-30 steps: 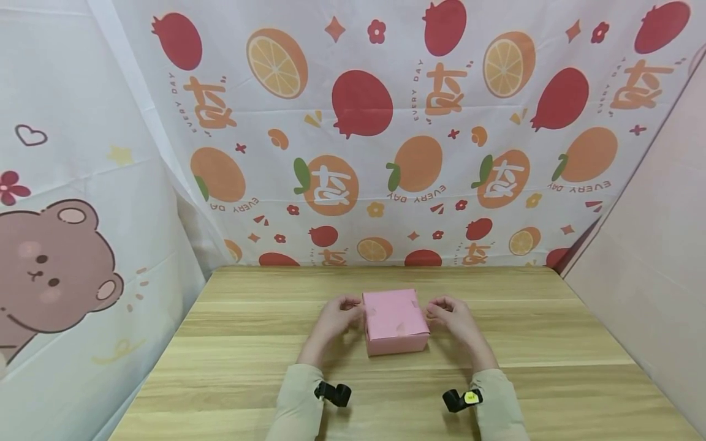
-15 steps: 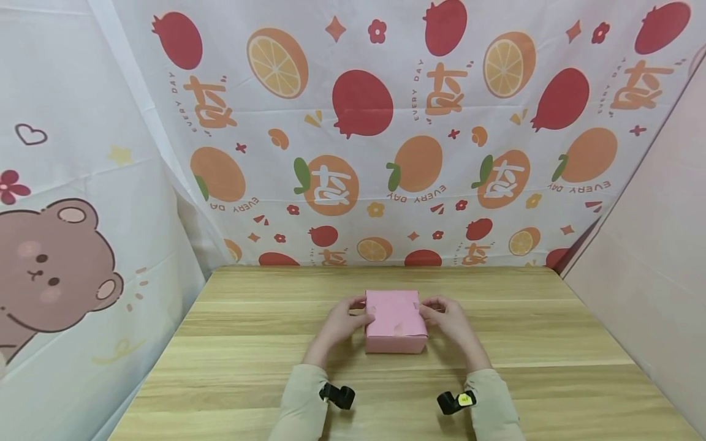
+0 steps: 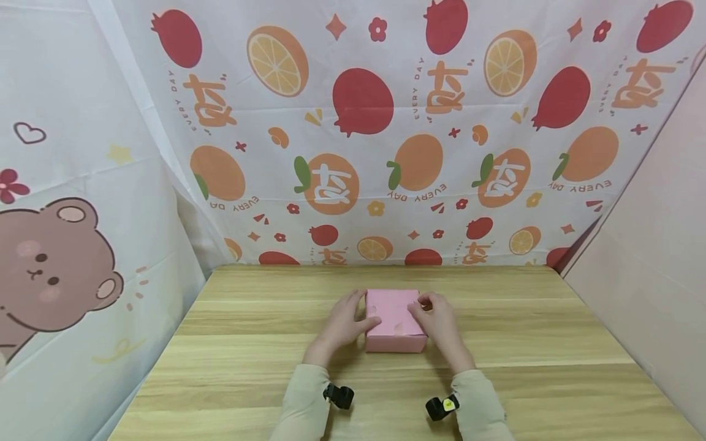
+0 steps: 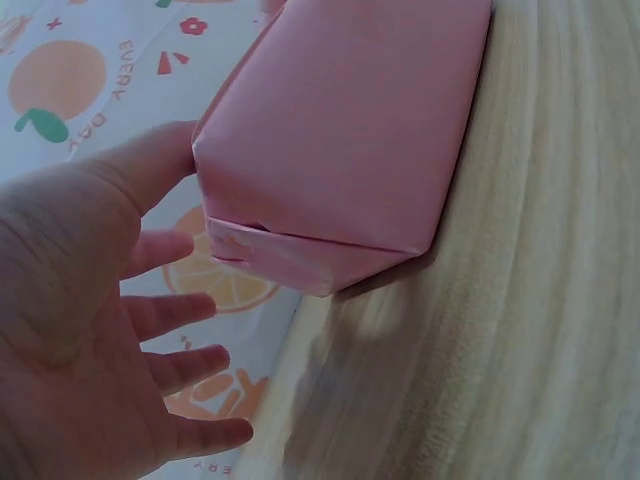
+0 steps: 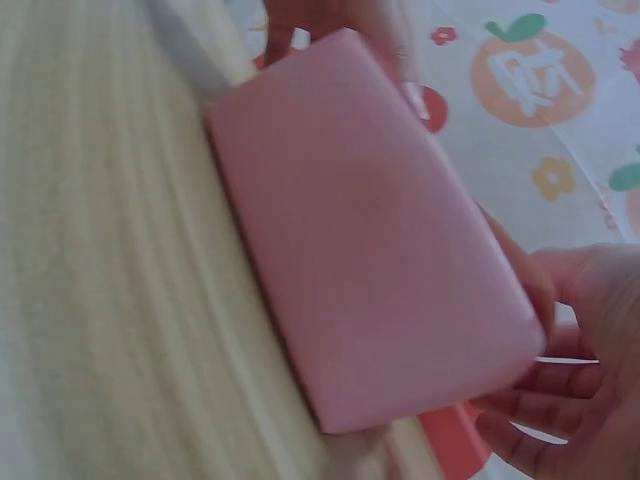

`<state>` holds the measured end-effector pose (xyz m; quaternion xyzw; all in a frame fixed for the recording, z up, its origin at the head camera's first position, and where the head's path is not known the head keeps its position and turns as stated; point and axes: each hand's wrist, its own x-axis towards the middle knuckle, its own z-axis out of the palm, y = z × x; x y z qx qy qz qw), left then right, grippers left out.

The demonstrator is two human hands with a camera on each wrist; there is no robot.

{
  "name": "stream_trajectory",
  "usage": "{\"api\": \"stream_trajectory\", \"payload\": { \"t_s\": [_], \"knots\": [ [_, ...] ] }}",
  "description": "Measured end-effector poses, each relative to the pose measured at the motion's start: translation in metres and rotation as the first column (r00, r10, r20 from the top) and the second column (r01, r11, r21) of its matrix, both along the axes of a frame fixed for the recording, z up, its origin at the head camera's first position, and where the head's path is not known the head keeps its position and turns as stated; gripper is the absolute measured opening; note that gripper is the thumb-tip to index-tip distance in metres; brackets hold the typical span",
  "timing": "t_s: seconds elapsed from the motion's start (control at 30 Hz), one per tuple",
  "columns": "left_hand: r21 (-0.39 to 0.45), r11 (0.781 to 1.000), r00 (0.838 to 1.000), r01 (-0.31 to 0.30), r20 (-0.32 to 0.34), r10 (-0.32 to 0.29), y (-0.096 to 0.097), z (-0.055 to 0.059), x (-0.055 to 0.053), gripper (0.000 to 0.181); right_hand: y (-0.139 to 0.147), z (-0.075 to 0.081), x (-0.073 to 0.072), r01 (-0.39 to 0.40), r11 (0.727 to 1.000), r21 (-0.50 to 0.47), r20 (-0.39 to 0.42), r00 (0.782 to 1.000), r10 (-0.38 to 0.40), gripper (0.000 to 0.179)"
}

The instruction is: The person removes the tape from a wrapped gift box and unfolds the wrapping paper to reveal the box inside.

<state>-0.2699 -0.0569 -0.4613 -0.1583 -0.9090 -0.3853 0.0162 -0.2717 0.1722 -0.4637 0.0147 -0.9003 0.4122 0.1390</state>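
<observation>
A pink, paper-covered box (image 3: 393, 311) with small tape-like patches on its lid sits on the wooden table (image 3: 248, 349). My left hand (image 3: 343, 321) is at its left side, thumb on the lid's near-left part. In the left wrist view, the other fingers of the left hand (image 4: 85, 310) are spread and fairly straight beside the box (image 4: 340, 130). At the lid's right edge, my right hand (image 3: 439, 321) has its thumb and index finger bent together, pinching there. The right wrist view shows the box's smooth side (image 5: 370, 240), with the loosely spread fingers (image 5: 545, 410) behind it.
A fruit-print cloth (image 3: 364, 165) hangs behind the table's far edge. On the left hangs a white cloth with a printed bear (image 3: 55, 269), and a pale plain panel (image 3: 651, 245) stands on the right. Black wrist cameras (image 3: 339, 397) sit over beige sleeves.
Both hands have come in onto the box; my left thumb now lies on the lid and my right hand has moved left over its right edge. The box has turned slightly to sit squarer.
</observation>
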Motion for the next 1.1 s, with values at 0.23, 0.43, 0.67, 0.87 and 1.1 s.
{"api": "stream_trajectory", "payload": {
  "t_s": [0.23,0.43,0.67,0.87,1.1],
  "knots": [
    [-0.032,0.997,0.997,0.068,-0.035,-0.069,-0.0009,-0.0042,-0.0035,0.076,-0.0086,-0.0073,0.0016,0.021,1.000,0.019,-0.089,0.996,-0.020,0.020],
    [-0.032,0.996,0.996,0.079,-0.026,-0.080,-0.0006,-0.0055,-0.0033,0.077,-0.0095,-0.0078,0.0005,0.057,0.997,0.043,-0.125,0.991,-0.051,0.010],
    [-0.011,0.997,0.997,0.079,-0.023,-0.080,-0.0009,-0.0061,-0.0030,0.076,-0.0087,-0.0077,-0.0009,0.094,0.993,0.075,-0.159,0.984,-0.081,0.007],
    [-0.013,0.997,0.996,0.079,-0.029,-0.079,-0.0012,-0.0066,-0.0040,0.075,-0.0086,-0.0060,-0.0009,0.100,0.990,0.095,-0.184,0.980,-0.081,0.008],
    [-0.009,0.997,0.996,0.079,-0.033,-0.079,-0.0014,-0.0062,-0.0045,0.075,-0.0048,-0.0057,-0.0016,0.113,0.991,0.071,-0.192,0.977,-0.097,0.010]
  ]
}}
